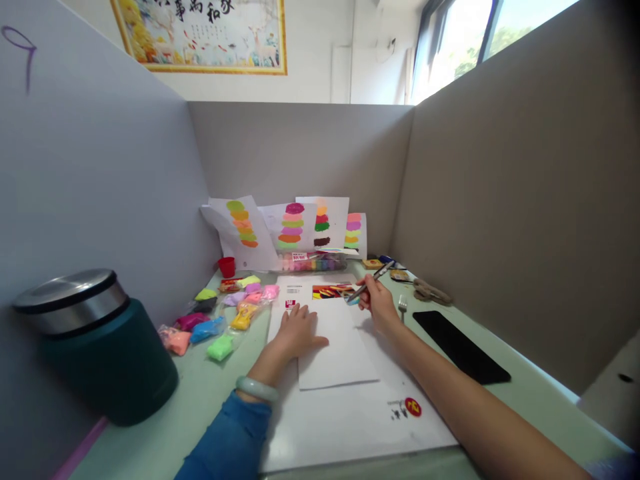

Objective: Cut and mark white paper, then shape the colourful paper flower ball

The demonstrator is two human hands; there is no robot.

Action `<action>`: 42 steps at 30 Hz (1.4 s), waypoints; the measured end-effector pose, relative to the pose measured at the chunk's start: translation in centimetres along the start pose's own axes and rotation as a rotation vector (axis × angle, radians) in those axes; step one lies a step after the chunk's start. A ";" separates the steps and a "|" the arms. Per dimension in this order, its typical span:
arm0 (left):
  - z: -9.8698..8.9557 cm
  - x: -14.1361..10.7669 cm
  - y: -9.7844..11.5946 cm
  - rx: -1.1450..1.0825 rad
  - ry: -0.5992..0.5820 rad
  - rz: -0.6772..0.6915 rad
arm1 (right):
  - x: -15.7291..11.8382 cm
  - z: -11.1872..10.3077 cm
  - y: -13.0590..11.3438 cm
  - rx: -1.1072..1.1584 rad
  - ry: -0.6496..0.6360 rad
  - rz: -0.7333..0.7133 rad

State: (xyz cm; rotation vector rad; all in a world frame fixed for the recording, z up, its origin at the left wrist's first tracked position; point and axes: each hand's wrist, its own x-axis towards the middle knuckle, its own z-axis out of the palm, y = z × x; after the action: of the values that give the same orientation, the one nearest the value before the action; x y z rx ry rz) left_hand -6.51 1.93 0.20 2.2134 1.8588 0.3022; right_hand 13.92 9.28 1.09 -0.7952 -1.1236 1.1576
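1. The fingers of the right hand [379, 299] are clamped on a pen [384, 269]; its tip points toward 8 o'clock, by the far right corner of a blank sheet of paper [340, 353]. Whether the tip touches the paper, I cannot tell.
2. The left hand [299, 331] lies flat on the sheet's left side, its fingers pointing to 12 o'clock and its thumb spread apart toward 3.
3. The sheet, taken as the clock's centre from here, lies on a larger white board [345, 433], with a red-and-yellow logo [413, 407] at 4 o'clock and a colourful printed strip [327, 291] at 12.
4. A fork [403, 305] lies at 2 o'clock, near the right hand; a black slab [460, 345] sits at 3.
5. Bright wrapped packets [220, 347] cluster around 9 to 10 o'clock, with a red cup [227, 267] past them at 10.
6. A teal jar [107, 360] stands at 9 o'clock, beyond the packets.
7. Farther out, colour-swatch papers [305, 217] lean upright from 11 to 12 o'clock, behind a clear bag [320, 262] of coloured items.
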 end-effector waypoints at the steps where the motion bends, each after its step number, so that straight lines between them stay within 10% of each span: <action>1: 0.1 -0.1 0.1 0.021 -0.049 -0.017 | 0.1 0.2 -0.8 -0.003 -0.021 0.016; 7: 0.0 -0.3 0.5 0.034 -0.102 -0.026 | 1.4 2.9 -4.3 -0.021 -0.128 -0.008; 17: 0.2 -0.2 0.5 0.045 -0.097 -0.022 | 1.0 2.9 3.7 -0.586 -0.147 -0.153; 42: 0.1 0.2 0.2 0.159 -0.149 -0.022 | 0.9 2.5 4.7 -0.947 -0.167 -0.315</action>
State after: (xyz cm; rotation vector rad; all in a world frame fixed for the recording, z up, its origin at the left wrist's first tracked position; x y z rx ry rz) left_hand -6.21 2.12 0.14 2.2455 1.8831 -0.0160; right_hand 10.22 11.22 -2.32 -1.1779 -1.8972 0.3829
